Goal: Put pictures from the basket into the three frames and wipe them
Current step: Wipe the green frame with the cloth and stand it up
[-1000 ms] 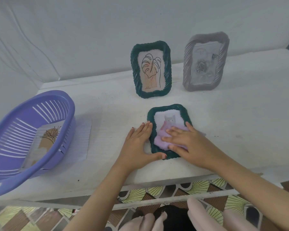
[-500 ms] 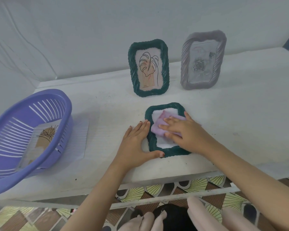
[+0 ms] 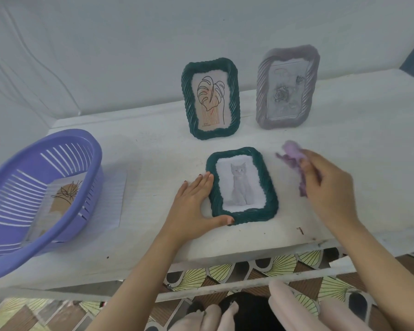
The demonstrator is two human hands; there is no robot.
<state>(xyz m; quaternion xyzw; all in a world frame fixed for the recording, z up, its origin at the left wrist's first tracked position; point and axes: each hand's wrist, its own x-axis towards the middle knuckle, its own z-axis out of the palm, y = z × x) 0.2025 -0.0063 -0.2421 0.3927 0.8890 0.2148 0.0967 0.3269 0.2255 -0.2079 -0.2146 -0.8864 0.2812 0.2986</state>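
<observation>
The dark green woven-rim frame [image 3: 271, 194] with the grey cat picture lay flat near the front edge of the white worktop [image 3: 344, 130]. The left hand [image 3: 191, 206] was spread flat against its left side, thumb along the near rim. The right hand [image 3: 328, 187], blurred, hung to the frame's right, pinching a crumpled purple cloth [image 3: 294, 156] clear of the glass. Behind stood a green leaf-drawing frame [image 3: 234, 96] and a grey ribbed frame [image 3: 261, 91]. A careless swing of the cloth hand could probably topple the grey frame. Lifting the flat frame one-handed from so near the edge might let it slip off.
</observation>
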